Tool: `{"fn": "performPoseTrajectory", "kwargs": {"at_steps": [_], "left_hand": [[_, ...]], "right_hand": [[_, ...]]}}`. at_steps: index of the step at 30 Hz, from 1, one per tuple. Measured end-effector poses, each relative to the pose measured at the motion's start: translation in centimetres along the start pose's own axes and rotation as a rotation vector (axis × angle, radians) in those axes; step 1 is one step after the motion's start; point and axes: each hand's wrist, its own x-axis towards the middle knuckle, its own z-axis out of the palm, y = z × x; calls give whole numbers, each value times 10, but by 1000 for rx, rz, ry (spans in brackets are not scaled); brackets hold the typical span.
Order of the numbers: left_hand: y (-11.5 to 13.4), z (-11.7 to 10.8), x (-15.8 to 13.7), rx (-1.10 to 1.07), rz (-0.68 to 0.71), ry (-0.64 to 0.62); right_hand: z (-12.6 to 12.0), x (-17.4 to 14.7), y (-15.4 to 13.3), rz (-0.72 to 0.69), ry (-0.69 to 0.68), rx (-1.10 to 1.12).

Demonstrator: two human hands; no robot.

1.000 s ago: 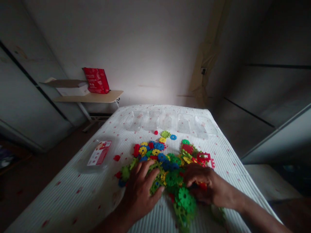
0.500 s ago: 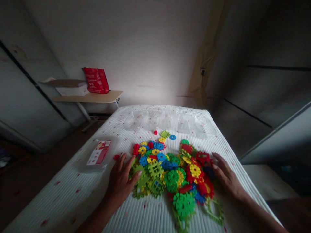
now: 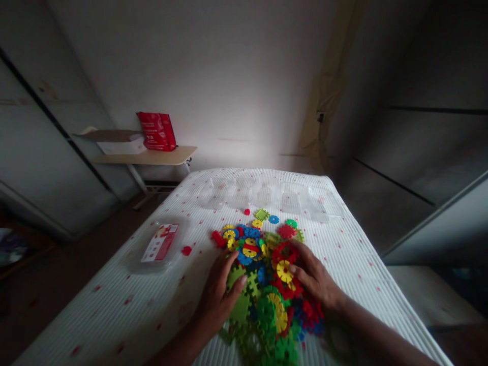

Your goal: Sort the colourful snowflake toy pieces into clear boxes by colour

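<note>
A heap of plastic building pieces (image 3: pixel 263 284) lies on the bed in front of me, with notched discs and square pieces in green, yellow, blue and red. My left hand (image 3: pixel 223 284) presses against the heap's left side, fingers apart, beside lime-green square pieces (image 3: pixel 239 309). On the right side, my right hand (image 3: pixel 312 274) touches the red pieces and a yellow disc (image 3: pixel 284 271), its fingers spread and curved over them. Neither hand grips a piece that I can make out. Beyond the heap are a blue disc (image 3: pixel 273 219) and a lime-green square (image 3: pixel 262 215).
Several clear plastic containers (image 3: pixel 263 194) stand in a row across the far part of the bed (image 3: pixel 206 229). A clear lid with a red-white label (image 3: pixel 160 243) lies at left, near a small red piece (image 3: pixel 186 250). A side table (image 3: pixel 168 155) holds a red bag (image 3: pixel 157 131) and a box (image 3: pixel 120 142).
Both hands have moved inward from the sides, pushing the pieces together into a narrower, taller heap. The view has shifted slightly.
</note>
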Motion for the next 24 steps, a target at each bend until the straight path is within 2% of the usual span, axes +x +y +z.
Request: {"fn": "performPoseTrajectory", "kwargs": {"at_steps": [3, 6, 9, 11, 14, 17, 20, 24], "left_hand": [[5, -2, 1, -3, 29, 26], [-1, -10, 11, 31, 47, 100], [-16, -18, 30, 87, 38, 177], [-28, -19, 41, 117, 31, 198], [-42, -15, 53, 144, 17, 210], [-47, -9, 61, 157, -19, 209], [-42, -7, 67, 127, -49, 153], [-32, -9, 70, 7, -63, 66]], "right_hand": [[-2, 12, -11, -165, -74, -64], [-13, 33, -8, -288, -13, -162], [-23, 58, 14, -222, 129, -251], [-24, 74, 33, -178, 165, -298], [-14, 91, 56, -160, 118, -323], [2, 105, 61, -157, 61, -330], [14, 118, 51, -163, -2, -327], [17, 124, 28, -267, -146, -206]]}}
